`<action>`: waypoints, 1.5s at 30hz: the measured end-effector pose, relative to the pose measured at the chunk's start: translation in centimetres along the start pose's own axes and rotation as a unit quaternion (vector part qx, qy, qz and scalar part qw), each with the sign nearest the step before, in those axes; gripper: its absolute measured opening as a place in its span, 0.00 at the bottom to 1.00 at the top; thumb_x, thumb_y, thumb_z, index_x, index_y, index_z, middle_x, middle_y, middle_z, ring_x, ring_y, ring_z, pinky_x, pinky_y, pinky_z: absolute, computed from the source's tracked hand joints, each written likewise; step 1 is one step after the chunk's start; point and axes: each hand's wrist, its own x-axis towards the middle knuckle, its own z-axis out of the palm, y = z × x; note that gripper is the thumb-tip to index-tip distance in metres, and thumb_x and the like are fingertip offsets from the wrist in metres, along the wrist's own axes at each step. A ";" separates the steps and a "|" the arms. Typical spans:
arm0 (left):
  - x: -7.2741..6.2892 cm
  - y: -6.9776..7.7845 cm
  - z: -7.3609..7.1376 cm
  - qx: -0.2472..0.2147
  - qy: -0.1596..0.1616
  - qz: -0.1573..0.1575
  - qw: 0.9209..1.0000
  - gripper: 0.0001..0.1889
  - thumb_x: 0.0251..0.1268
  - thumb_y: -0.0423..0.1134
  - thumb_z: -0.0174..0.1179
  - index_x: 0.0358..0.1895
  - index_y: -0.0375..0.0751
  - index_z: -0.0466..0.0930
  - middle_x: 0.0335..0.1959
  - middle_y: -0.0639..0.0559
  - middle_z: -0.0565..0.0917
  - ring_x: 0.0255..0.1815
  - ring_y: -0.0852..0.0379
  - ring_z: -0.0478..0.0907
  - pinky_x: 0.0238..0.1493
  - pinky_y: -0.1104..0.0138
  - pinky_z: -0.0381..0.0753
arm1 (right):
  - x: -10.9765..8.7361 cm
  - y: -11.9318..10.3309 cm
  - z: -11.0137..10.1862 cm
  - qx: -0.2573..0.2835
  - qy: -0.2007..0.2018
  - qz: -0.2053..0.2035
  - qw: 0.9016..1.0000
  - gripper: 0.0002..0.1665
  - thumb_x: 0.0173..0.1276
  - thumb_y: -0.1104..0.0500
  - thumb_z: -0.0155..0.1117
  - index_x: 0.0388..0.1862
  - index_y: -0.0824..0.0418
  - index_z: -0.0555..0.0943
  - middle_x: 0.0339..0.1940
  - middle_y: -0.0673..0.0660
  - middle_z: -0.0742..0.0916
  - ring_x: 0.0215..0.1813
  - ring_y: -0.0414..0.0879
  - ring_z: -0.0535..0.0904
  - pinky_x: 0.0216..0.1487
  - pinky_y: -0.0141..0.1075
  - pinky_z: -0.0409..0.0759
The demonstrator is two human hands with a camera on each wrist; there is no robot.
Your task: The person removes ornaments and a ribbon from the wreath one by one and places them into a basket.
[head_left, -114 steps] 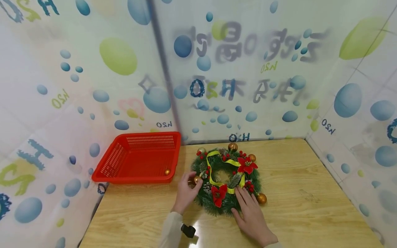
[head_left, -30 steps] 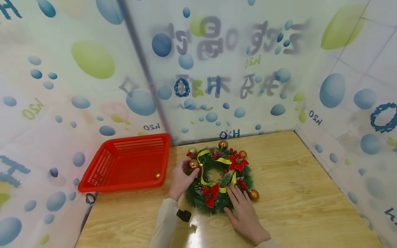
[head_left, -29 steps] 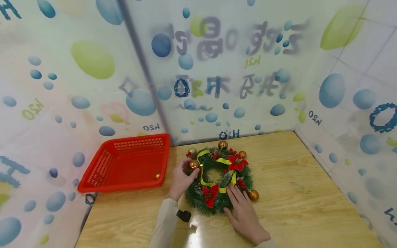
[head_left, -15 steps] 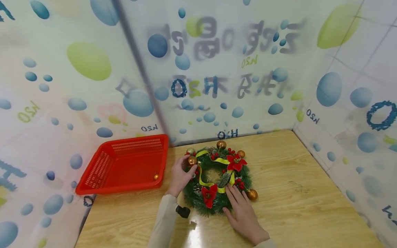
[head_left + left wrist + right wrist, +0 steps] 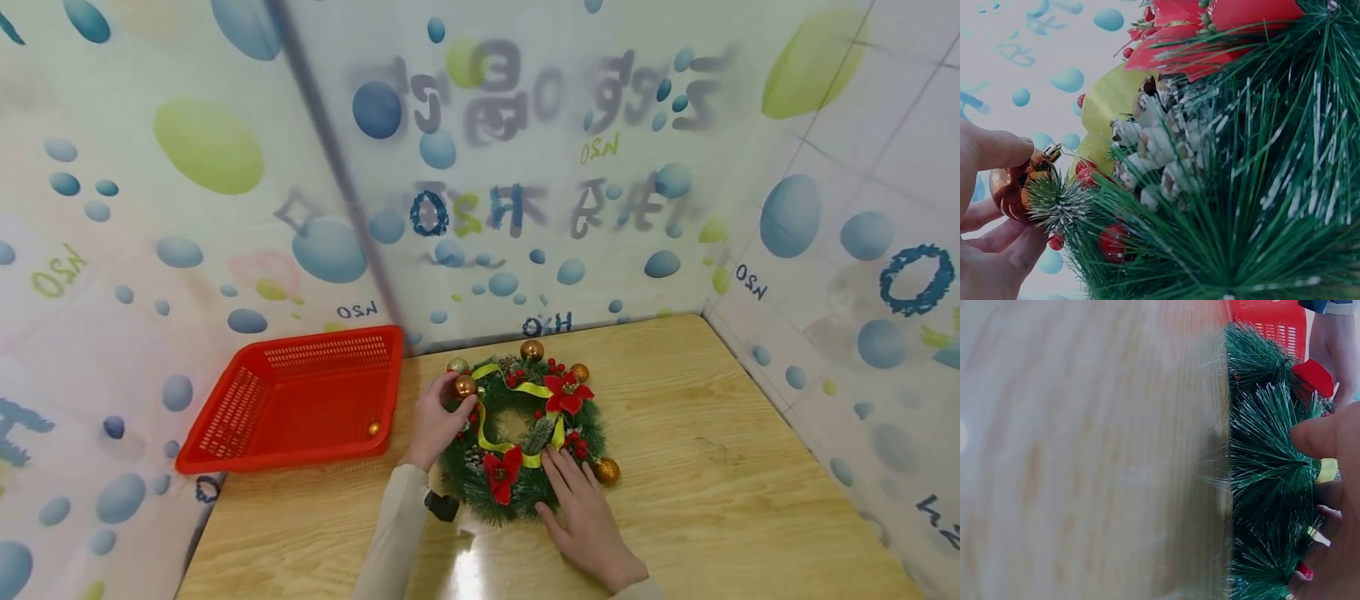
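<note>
Right hand (image 5: 588,521) nearest, at 5 o'clock on the wreath (image 5: 528,485), fingers extended, gripping nothing. Wreath flat on bench (image 5: 697,508). Left hand (image 5: 435,429), 9 to 10 o'clock: fingers clamped on copper bauble (image 5: 466,385). Other baubles (image 5: 532,350) sit at 4, 1, 12, 11. Judged mostly done; left: held bauble, gold ball (image 5: 373,429) in red basket (image 5: 315,417), 9 o'clock.

We are looking down on a pale wooden table (image 5: 712,517), its surface showing a light grain. A green wreath (image 5: 480,490) is lying flat on it. Taking the wreath as our clock's centre, we are seeing a red basket (image 5: 292,460) sitting near it at nine o'clock, a faint mark (image 5: 718,451) showing at three, and a bright reflection (image 5: 467,571) gleaming towards seven.
</note>
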 end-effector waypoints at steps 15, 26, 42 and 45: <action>-0.3 -0.3 -0.9 -0.020 0.028 -0.005 0.999 0.25 0.65 0.36 0.69 0.63 0.30 0.75 0.55 0.37 0.80 0.56 0.39 0.82 0.60 0.48 0.82 | 0.1 -0.1 0.0 0.002 -0.001 0.003 1.000 0.40 0.69 0.53 0.69 0.75 0.66 0.68 0.76 0.63 0.73 0.74 0.64 0.69 0.68 0.68 0.69; -1.5 -0.9 -1.9 -0.036 0.058 -0.042 0.997 0.24 0.65 0.36 0.68 0.63 0.33 0.76 0.56 0.35 0.79 0.56 0.37 0.81 0.61 0.46 0.82 | 0.0 -0.2 -0.1 0.006 -0.003 0.003 1.000 0.40 0.68 0.53 0.70 0.75 0.66 0.68 0.76 0.63 0.73 0.74 0.65 0.69 0.68 0.68 0.69; -1.9 -0.7 -2.5 -0.036 0.050 -0.044 0.997 0.26 0.65 0.39 0.69 0.64 0.37 0.76 0.57 0.39 0.80 0.57 0.41 0.80 0.62 0.49 0.82 | -0.1 -0.1 -0.1 0.007 0.004 0.002 1.000 0.41 0.68 0.54 0.70 0.76 0.66 0.68 0.76 0.63 0.72 0.74 0.65 0.69 0.67 0.69 0.69; -1.8 -0.5 -2.4 -0.026 0.043 -0.035 0.998 0.26 0.65 0.41 0.70 0.64 0.39 0.76 0.57 0.41 0.80 0.57 0.42 0.82 0.59 0.50 0.83 | -0.1 -0.1 0.0 0.012 0.002 0.002 1.000 0.41 0.68 0.54 0.70 0.76 0.66 0.68 0.76 0.63 0.72 0.74 0.65 0.69 0.67 0.69 0.69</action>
